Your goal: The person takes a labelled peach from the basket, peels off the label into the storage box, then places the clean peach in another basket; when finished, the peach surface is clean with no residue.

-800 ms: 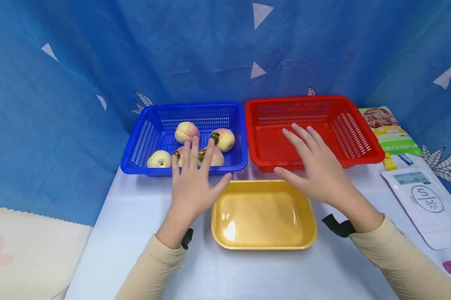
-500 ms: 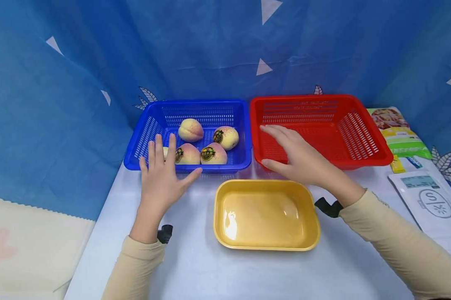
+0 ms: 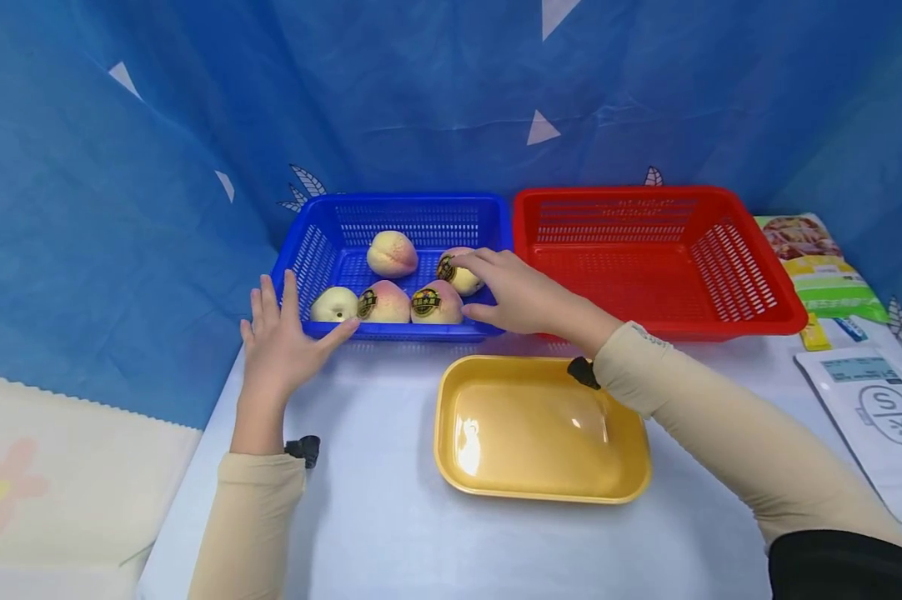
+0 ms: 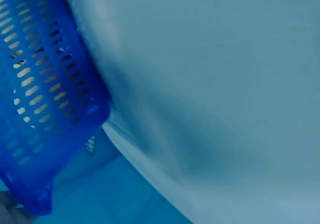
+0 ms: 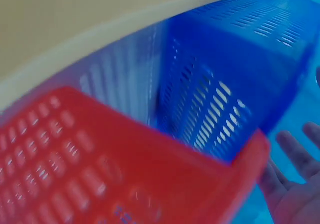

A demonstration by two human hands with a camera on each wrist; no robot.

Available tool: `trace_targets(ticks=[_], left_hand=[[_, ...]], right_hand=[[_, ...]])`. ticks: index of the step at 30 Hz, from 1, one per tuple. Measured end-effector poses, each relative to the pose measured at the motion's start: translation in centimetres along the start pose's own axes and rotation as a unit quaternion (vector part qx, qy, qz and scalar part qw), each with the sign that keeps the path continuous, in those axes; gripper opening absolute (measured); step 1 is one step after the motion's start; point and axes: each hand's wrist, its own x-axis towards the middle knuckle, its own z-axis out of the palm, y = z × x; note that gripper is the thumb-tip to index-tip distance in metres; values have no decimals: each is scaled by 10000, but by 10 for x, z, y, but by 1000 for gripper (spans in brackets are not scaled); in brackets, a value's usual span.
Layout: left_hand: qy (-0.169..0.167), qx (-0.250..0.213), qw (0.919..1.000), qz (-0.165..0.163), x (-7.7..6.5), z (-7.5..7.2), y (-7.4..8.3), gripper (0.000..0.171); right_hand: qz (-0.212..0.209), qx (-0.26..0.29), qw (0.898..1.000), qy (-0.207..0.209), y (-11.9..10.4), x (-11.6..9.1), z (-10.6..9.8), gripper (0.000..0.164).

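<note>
A slotted, open-topped blue plastic basket (image 3: 421,332) sits upright, its left end just beside the left fingers (image 3: 269,302). Inside, a rounded, dark-labelled, pink-and-cream peach (image 3: 469,283) is partly hidden by the right fingers (image 3: 485,265), contact unclear. Near the right thumb (image 3: 484,313) lies a similar labelled peach (image 3: 438,303), then a third labelled peach (image 3: 388,303) leftward. A pale yellow peach (image 3: 334,303) lies near the left thumb (image 3: 337,336); a pink-blushed peach (image 3: 393,254) sits farther back, between both hands' fingers.

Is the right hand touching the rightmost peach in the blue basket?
Cannot tell: in the head view the right hand overlaps the peach, hiding any contact or gap; the right wrist view shows neither clearly.
</note>
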Motion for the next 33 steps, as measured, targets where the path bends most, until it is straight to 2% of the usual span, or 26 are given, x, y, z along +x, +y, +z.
trace_targets(ticks=[4, 6, 13, 17, 20, 29, 33], left_hand=[[-85, -24, 9999, -145, 4, 1, -6, 126], [-94, -65, 9998, -166, 5, 1, -9, 129], [-146, -241, 9993, -257, 8, 2, -15, 137], [-118, -251, 9992, -293, 10, 4, -18, 139], [-94, -242, 9993, -285, 10, 5, -19, 140], [-91, -134, 9996, -252, 11, 6, -20, 139], [-83, -136, 9996, -240, 11, 7, -21, 139]], right_hand=[[-262, -10, 9996, -64, -2, 18, 10, 55], [-284, -101, 9995, -126, -2, 25, 15, 53], [211, -405, 9964, -707, -6, 42, 21, 64], [379, -436, 9937, -965, -9, 49, 23, 49], [501, -461, 9920, -1067, -12, 54, 25, 46], [1040, -625, 9811, -1505, -15, 65, 29, 76], [1049, -635, 9801, -1561, -13, 66, 31, 74]])
